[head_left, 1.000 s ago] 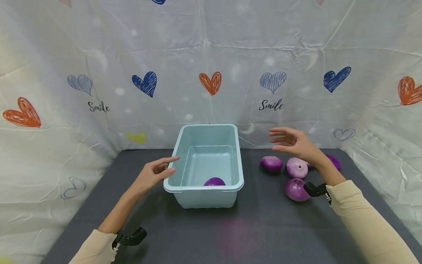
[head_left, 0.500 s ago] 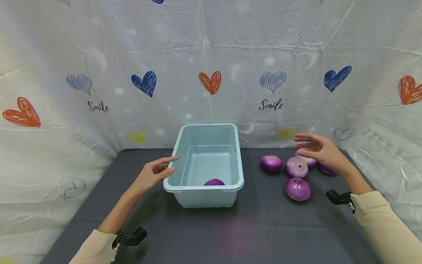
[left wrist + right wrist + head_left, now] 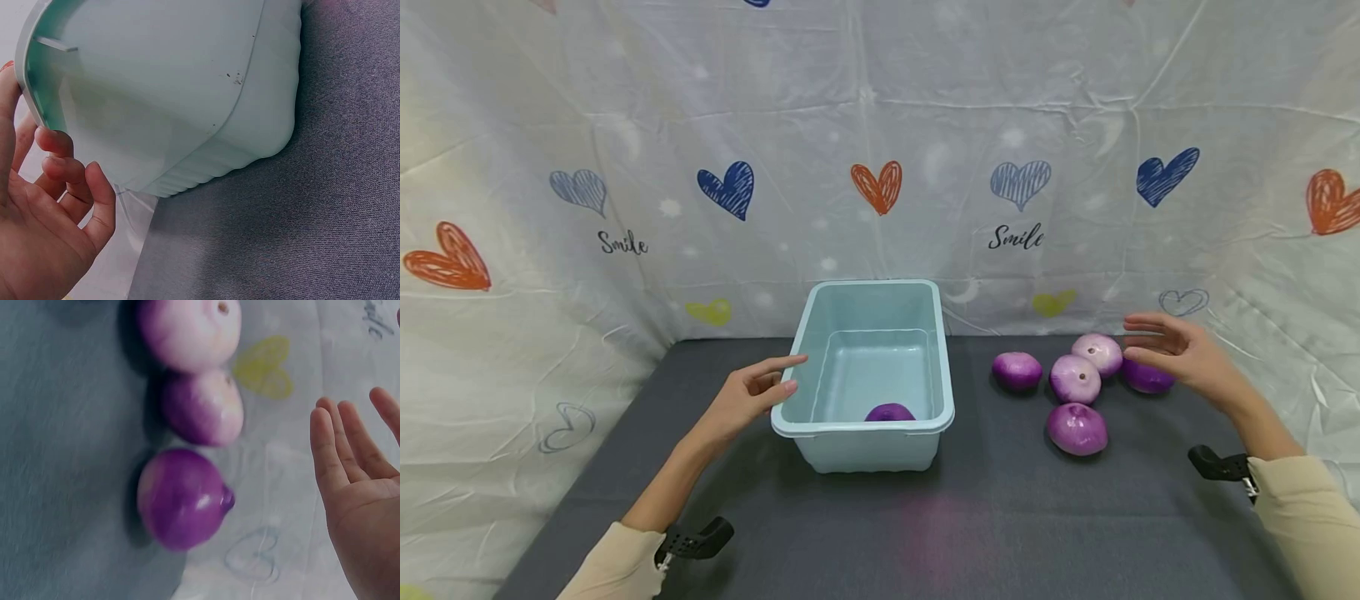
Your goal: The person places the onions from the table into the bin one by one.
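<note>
The purple onion [image 3: 1150,379] at the right end of the group sits on the table, nearest your right hand [image 3: 1187,358]. Your right fingers are spread loosely apart from the thumb and grasp nothing; in the head view the thumb overlaps the onion's top, but the right wrist view shows the hand apart from it. Just left of that onion are two pale onions [image 3: 1097,354], close together, with a darker onion [image 3: 1077,429] in front and another onion [image 3: 1017,372] nearer the tub.

Your left hand [image 3: 747,400] grips the left rim of the blue tub [image 3: 863,429], index finger and thumb over the edge, the other fingers curled outside. One onion [image 3: 889,412] lies inside, near the front wall.

A gap separates tub and onions, and the dark table [image 3: 1000,517] stretches wide toward you. Its back edge meets the patterned cloth [image 3: 947,167] close behind the onions; its right edge runs near your right hand.
</note>
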Available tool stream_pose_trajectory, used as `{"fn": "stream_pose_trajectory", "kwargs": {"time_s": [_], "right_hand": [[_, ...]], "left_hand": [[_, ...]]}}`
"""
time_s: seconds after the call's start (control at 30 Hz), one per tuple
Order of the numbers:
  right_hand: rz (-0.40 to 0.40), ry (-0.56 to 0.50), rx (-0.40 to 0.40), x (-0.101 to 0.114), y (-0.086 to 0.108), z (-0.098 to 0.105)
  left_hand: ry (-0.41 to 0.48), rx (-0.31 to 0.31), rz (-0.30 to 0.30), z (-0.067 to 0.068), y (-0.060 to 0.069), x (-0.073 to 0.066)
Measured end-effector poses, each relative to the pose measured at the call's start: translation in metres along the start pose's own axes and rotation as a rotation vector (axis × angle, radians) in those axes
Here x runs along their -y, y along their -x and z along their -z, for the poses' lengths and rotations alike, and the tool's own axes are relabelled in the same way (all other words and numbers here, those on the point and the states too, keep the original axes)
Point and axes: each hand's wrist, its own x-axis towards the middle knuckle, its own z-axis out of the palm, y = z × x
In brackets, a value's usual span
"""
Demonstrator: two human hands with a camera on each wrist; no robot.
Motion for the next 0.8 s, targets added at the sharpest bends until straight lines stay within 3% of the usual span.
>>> {"fn": "stream_pose_trajectory", "kwargs": {"time_s": [0.5, 0.8], "right_hand": [[-0.222, 0.234, -0.165, -0.037, 0.031, 0.022], [-0.315, 0.198, -0.139, -0.061, 0.031, 0.021]], "left_hand": [[-0.003, 0.004, 0.008, 0.000, 0.000, 0.000], [0.008, 0.003, 0.008, 0.000, 0.001, 0.000]]}}
